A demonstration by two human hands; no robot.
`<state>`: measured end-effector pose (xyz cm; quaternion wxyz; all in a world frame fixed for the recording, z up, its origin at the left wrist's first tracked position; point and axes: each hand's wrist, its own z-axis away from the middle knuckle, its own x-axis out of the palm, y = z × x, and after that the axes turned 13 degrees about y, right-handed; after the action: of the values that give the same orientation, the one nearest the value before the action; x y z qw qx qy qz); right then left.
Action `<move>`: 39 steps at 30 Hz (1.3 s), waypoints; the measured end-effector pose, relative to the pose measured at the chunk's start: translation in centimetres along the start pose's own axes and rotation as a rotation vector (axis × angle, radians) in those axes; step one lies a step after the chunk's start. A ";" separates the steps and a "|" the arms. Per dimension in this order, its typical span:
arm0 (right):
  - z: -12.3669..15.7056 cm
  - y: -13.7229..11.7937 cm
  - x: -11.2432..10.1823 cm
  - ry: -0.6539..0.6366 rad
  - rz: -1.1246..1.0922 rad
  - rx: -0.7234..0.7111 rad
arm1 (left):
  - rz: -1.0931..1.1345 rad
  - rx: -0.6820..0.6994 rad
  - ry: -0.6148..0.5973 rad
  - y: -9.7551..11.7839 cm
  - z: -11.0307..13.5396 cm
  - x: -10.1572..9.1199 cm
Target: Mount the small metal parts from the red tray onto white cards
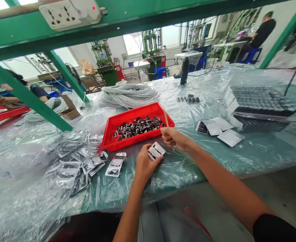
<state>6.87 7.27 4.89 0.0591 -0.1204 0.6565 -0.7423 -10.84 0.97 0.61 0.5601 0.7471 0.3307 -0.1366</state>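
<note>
My left hand [145, 163] is closed around the edges of a small white packet [156, 150] with dark parts showing on its face. Just right of it, my right hand [173, 138] is curled in a fist around a thin tan strip [165, 118] that sticks up past the fingers. Whether the strip is a stick or a band is not clear. Behind both hands lies a red tray [135, 112] holding many small black and metallic parts [140, 127]. A similar packet [115, 164] rests on the plastic sheeting, left of my left hand.
Many clear packets [69, 171] are heaped at left. White cards [219, 127] and a stack of dark parts in trays [263, 104] stand at right. A coil of grey cable [130, 94] and a dark bottle-shaped object [185, 70] sit behind. Green frame bars [49, 94] cross above.
</note>
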 end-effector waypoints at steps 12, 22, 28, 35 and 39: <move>0.9 -1.0 -0.2 0.204 1.203 -0.739 | 0.486 -0.306 0.361 -0.3 -6.2 -3.1; -10.5 -3.6 9.0 0.306 0.780 -0.872 | 0.693 -0.148 0.556 -0.7 -15.7 -2.1; -12.6 -2.0 8.1 0.282 0.545 -0.737 | 0.686 -0.173 0.312 -3.2 -15.3 -3.6; -12.7 -3.1 6.2 0.297 0.586 -0.729 | 0.552 -0.219 0.404 -3.5 -15.1 -2.9; -12.4 -3.8 5.4 0.418 0.675 -0.676 | 0.694 -0.417 0.533 -3.8 -15.4 -2.5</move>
<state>-1.28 18.36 7.86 0.1205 0.2361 0.8597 -0.4366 -17.74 14.96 4.33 0.6062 0.6941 0.2142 0.3239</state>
